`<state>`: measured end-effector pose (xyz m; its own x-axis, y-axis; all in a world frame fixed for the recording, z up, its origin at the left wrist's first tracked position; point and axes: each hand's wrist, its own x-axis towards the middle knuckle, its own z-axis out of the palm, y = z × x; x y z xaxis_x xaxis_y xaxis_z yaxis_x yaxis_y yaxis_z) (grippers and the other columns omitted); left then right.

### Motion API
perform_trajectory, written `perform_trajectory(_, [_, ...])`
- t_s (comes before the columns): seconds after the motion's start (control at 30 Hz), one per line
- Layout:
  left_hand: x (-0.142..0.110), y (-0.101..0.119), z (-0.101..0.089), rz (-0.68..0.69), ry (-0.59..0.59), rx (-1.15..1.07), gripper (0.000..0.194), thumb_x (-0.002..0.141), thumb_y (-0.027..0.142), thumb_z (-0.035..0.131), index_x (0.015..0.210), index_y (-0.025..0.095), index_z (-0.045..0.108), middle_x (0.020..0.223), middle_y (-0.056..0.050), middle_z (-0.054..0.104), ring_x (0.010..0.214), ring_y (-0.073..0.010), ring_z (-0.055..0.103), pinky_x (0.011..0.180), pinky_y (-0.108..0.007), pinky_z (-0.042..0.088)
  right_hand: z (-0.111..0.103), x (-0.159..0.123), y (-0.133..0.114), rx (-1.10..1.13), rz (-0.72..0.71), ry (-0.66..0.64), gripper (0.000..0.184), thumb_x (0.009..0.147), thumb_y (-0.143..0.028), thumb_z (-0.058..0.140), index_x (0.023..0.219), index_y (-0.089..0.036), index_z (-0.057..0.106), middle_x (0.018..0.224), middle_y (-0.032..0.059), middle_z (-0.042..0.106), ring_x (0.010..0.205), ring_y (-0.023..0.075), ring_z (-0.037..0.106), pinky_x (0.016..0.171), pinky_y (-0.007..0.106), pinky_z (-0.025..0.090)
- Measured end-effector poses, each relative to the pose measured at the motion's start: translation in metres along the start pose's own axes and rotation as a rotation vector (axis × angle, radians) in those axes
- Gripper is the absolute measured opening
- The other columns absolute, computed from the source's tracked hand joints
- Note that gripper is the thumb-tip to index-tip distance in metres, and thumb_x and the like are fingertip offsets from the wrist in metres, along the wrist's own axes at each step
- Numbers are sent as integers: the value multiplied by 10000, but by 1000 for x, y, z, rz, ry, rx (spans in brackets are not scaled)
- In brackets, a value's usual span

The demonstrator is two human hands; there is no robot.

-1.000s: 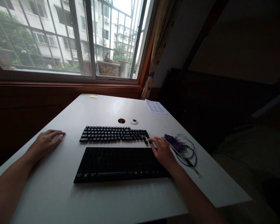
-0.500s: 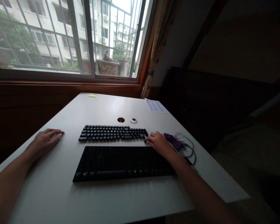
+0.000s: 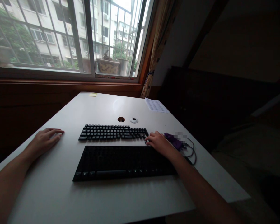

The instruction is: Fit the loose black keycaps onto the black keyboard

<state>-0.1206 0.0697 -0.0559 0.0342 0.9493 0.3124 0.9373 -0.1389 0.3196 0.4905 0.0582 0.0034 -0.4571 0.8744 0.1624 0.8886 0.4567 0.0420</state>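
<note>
Loose black keycaps stand in tight rows on the white desk, laid out in the shape of a keyboard. Nearer to me lies a black keyboard; keys show along its front row, while its dark upper part is hard to make out. My right hand is at the right end of the keycap rows, fingertips closed on a small black keycap at the desk surface. Its forearm passes over the keyboard's right end. My left hand rests on the desk to the left, fingers stretched out, holding nothing.
A purple cloth and a dark cable lie right of my right hand. Behind the keycaps are a round cable hole and its white cover. A printed sheet and yellow sticky notes lie at the far edge.
Hardly anything differs. My right forearm has shifted slightly, with the fingers still at the right end of the keycap rows. My left hand stays in place.
</note>
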Motion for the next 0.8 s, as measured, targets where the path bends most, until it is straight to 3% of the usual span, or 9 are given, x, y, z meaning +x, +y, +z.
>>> perform_trajectory(0.33, [2, -2, 0, 5, -23, -26, 580, 856, 572, 455, 1158, 156, 725, 1232, -136, 659, 1144, -299, 625, 1088, -442, 445, -9, -16, 4, 114, -26, 104, 130, 909, -252, 705, 1036, -229, 706, 1070, 57, 705, 1032, 229, 620, 954, 384, 491])
perform_trajectory(0.5, [2, -5, 1, 10, -27, -35, 582, 846, 576, 470, 1162, 155, 719, 1227, -133, 658, 1127, -292, 632, 1087, -435, 449, -23, -55, 11, 376, 20, 145, 122, 932, -239, 635, 1042, -217, 681, 1075, 53, 731, 1033, 215, 681, 949, 368, 533])
perform_trajectory(0.8, [2, -6, 2, 6, -19, 1, 615, 846, 612, 440, 1184, 172, 706, 1229, -122, 665, 1138, -292, 628, 1091, -435, 446, -31, -133, 21, 459, 109, 70, 192, 928, -323, 628, 1099, -254, 681, 1098, 60, 735, 1020, 228, 706, 906, 379, 572])
